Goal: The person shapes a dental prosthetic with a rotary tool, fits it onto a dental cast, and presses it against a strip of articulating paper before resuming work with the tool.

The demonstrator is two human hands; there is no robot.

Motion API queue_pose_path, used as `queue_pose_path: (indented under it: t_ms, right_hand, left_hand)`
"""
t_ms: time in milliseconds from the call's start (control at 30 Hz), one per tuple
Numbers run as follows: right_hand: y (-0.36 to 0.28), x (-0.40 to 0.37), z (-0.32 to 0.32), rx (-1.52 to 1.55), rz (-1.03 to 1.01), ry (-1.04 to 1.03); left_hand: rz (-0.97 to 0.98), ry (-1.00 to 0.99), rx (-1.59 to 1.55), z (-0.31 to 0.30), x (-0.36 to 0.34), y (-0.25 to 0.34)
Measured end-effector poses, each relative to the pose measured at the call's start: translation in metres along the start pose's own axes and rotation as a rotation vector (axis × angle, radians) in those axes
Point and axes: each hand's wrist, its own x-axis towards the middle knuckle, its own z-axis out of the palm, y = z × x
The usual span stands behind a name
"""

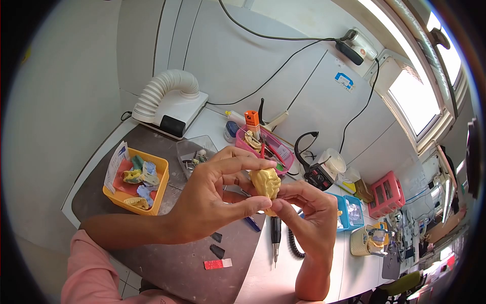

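Note:
A yellow plaster dental cast is held up above the bench between both hands. My left hand grips it from the left, index finger over the top and thumb along the lower side. From the right, my right hand pinches its lower edge between thumb and fingers. Part of the cast is hidden behind the fingers. Below the hands lies a black handpiece with a thin metal tip, pointing toward me.
Left stands a yellow tray with casts and impressions. Behind it is a white extractor with a ribbed hose. A pink basket of tools, a black control box and blue bins line the back. Red-and-white strip lies in front.

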Motion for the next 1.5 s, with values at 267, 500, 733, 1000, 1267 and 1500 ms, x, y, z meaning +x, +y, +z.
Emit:
queue_pose_path:
  t_ms: [267,500,733,1000,1267,1500]
  right_hand:
    - [0.0010,-0.0003,-0.0009,-0.013,-0.009,0.001]
    - [0.0010,-0.0005,-0.0003,0.005,0.000,0.009]
    - [0.0022,-0.0004,-0.0008,-0.006,0.004,0.007]
    - [0.0039,0.0018,-0.0022,-0.042,-0.052,0.007]
    - [0.0070,0.0008,-0.0034,0.087,-0.023,0.070]
    - [0.0096,0.0008,-0.0033,0.064,-0.039,0.048]
  left_hand:
    - [-0.011,0.007,-0.003,0.0006,0.0006,-0.0012]
    - [-0.003,0.007,-0.002,0.0001,0.0003,-0.0029]
    - [-0.014,0.004,0.004,0.0000,0.0006,-0.0015]
    - [-0.018,0.003,0.007,-0.0002,0.0007,-0.0012]
    - [-0.036,-0.009,0.004,0.0002,0.0004,-0.0001]
    - [-0.034,-0.026,0.029,0.0000,-0.0003,-0.0016]
